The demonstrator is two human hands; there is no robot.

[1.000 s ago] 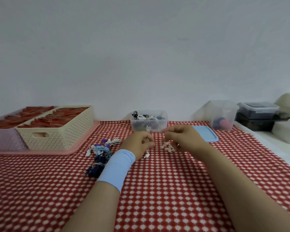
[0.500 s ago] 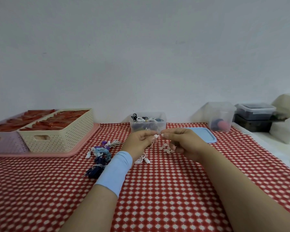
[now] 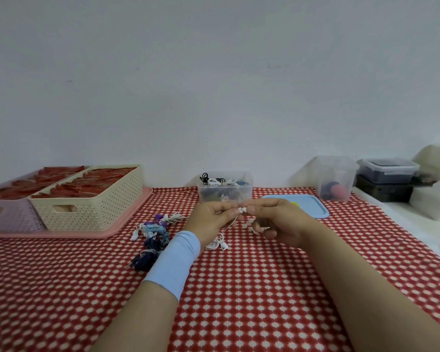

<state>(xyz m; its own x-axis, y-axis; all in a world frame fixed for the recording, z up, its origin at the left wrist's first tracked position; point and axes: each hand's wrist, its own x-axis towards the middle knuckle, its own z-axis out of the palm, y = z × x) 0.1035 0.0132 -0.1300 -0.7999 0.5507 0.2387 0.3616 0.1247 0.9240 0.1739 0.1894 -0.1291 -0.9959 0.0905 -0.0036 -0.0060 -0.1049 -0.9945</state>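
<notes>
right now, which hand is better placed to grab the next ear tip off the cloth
Right. Both hands pinch the white wired earbud, but the right hand is just above the small pale ear tips on the red checked cloth; the cable hangs from the left hand.

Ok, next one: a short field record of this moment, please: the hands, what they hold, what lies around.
activity: both hands meet at a white earbud above the checked cloth
left hand: pinches the earbud; its white cable hangs to the cloth
right hand: pinches its other end
under right hand: small pale pieces, too small to name
left of hands: pile of coiled earphones
behind: clear box, blue lid
</notes>
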